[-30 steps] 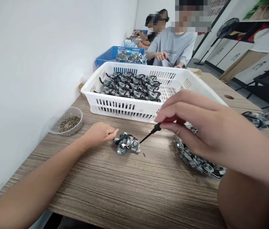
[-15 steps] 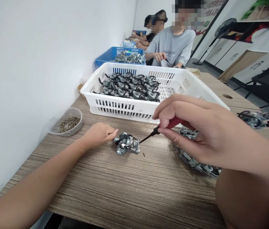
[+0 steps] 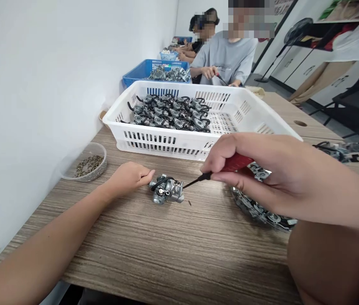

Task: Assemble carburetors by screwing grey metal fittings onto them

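A small metal carburetor (image 3: 166, 189) with a black hose lies on the wooden table. My left hand (image 3: 131, 178) is closed on its left end, thumb and fingers pinching it. In my right hand (image 3: 255, 173) is a screwdriver (image 3: 235, 163) with a red handle, held between thumb and curled fingers. Its dark shaft slants down to the left, and the tip meets the carburetor's right end. Whether the tip sits in a screw is too small to tell. One loose screw (image 3: 190, 203) lies on the table just right of the carburetor.
A white basket (image 3: 154, 143) holding rows of carburetors stands behind my hands. At left is a clear tub (image 3: 98, 169) of small screws. A clear container (image 3: 246, 207) of metal parts sits partly under my right hand. Beyond are a blue crate (image 3: 134, 75) and a co-worker (image 3: 226, 55).
The fingers of my right hand have curled further round the red handle, and the hand has turned slightly. The screwdriver tip stays at the carburetor. The whole view has shifted a little.
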Tool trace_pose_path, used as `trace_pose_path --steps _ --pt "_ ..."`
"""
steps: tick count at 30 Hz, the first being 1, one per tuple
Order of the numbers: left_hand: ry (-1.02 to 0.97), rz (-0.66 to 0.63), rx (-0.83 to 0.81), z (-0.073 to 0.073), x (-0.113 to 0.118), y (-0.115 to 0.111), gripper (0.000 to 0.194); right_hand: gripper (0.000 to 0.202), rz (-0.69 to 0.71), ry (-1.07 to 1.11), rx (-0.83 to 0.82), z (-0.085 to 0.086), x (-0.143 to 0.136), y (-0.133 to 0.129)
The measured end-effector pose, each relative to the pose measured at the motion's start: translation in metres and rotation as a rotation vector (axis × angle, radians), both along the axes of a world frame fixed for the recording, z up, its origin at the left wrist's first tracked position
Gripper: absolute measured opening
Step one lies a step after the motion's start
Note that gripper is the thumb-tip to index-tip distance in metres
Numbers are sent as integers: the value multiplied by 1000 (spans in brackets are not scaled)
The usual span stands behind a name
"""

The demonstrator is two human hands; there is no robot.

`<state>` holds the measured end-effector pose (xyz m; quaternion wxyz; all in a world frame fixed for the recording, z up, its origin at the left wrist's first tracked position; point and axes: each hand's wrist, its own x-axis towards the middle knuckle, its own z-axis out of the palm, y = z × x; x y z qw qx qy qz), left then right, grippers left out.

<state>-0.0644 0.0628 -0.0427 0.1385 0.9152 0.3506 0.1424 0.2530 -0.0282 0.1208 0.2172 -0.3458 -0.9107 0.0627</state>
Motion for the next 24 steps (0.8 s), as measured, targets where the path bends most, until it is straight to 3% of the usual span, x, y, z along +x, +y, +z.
trace_pose_path --steps 5,10,13,18,24 --pt "-17 21 -42 2 1 -1 55 19 -64 -5 203 -6 -5 3" --pt "-26 25 -53 3 1 -1 53 5 3 8 -16 -1 0 -1" --pt "-44 20 -52 2 2 -1 53 12 43 -21 -2 -1 1 -2" --pt "-32 55 -94 3 3 -2 52 27 -223 -43 259 -9 -8 1" --pt "-13 89 -122 3 3 -2 51 15 -75 -10 11 -6 -1 0"
